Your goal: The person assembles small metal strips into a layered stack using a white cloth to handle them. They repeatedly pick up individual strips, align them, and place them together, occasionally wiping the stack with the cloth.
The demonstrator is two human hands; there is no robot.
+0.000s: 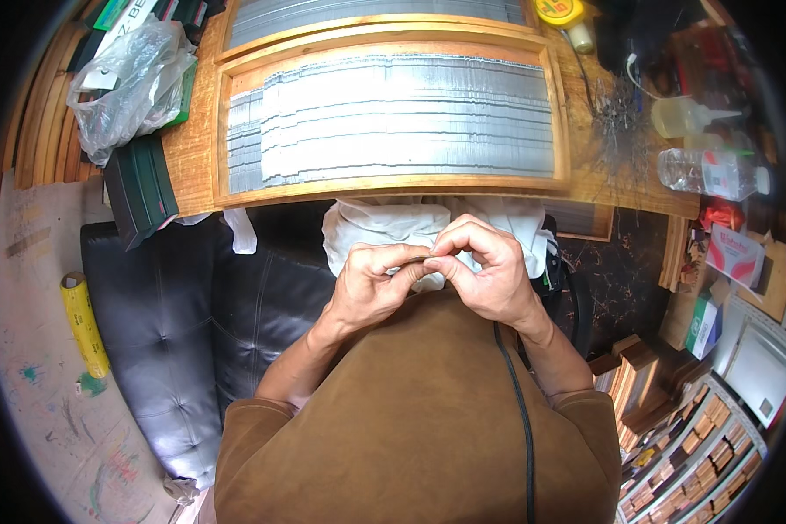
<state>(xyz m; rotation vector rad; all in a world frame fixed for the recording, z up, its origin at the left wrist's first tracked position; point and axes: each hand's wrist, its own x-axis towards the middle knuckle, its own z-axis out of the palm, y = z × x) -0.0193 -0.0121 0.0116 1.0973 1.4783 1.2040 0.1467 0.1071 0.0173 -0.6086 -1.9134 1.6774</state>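
Observation:
My left hand [375,278] and my right hand [483,269] meet in front of my body, fingertips touching, just short of the table edge. Both are closed in a pinch. A thin dark edge [419,260] shows between the left thumb and forefinger; the fingers hide most of it, and its kind cannot be made out. Below the hands, white cloth [384,222] covers my lap. Beyond them, a shallow wooden tray [393,190] on the table holds dense rows of thin, shiny grey metal pieces [393,118].
A second wooden tray [375,29] lies behind. At left are a crumpled plastic bag [135,83] and dark green boxes [140,188]. At right are a yellow tape measure [559,10], a heap of thin wires [622,131] and a clear bottle [707,173]. A black padded seat [166,323] stands left.

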